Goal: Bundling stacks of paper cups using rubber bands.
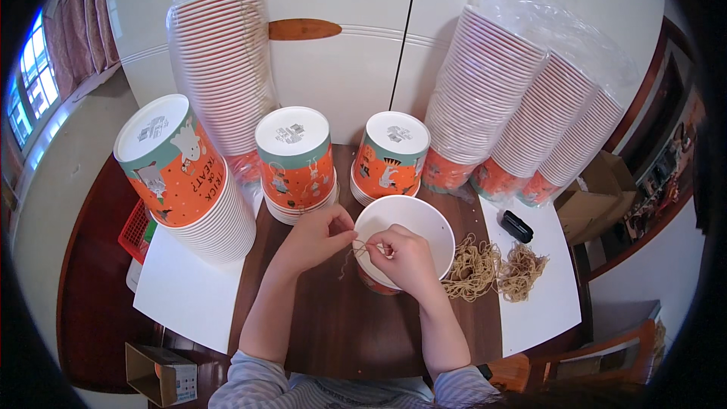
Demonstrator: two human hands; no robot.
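Note:
In front of me an open paper bucket (pixel 424 220) stands upright, white inside, its orange side mostly hidden by my hands. Over its left rim my left hand (pixel 322 235) pinches a thin tan string (pixel 356 250) between thumb and fingertips. My right hand (pixel 403 257), above the bucket's mouth, pinches the same string close by. A loose end dangles outside the rim. Right of the bucket lies a tangled heap of tan strings (pixel 473 269), with a smaller heap (pixel 521 271) beside it.
Upside-down bucket stacks stand at left (pixel 185 174), centre-left (pixel 297 163) and behind my bucket (pixel 394 151). Plastic-wrapped stacks rise at back left (pixel 223 68) and back right (pixel 485 83). A black stapler-like object (pixel 516 226) lies right. Cardboard boxes sit at lower left (pixel 160 373) and right (pixel 598 197).

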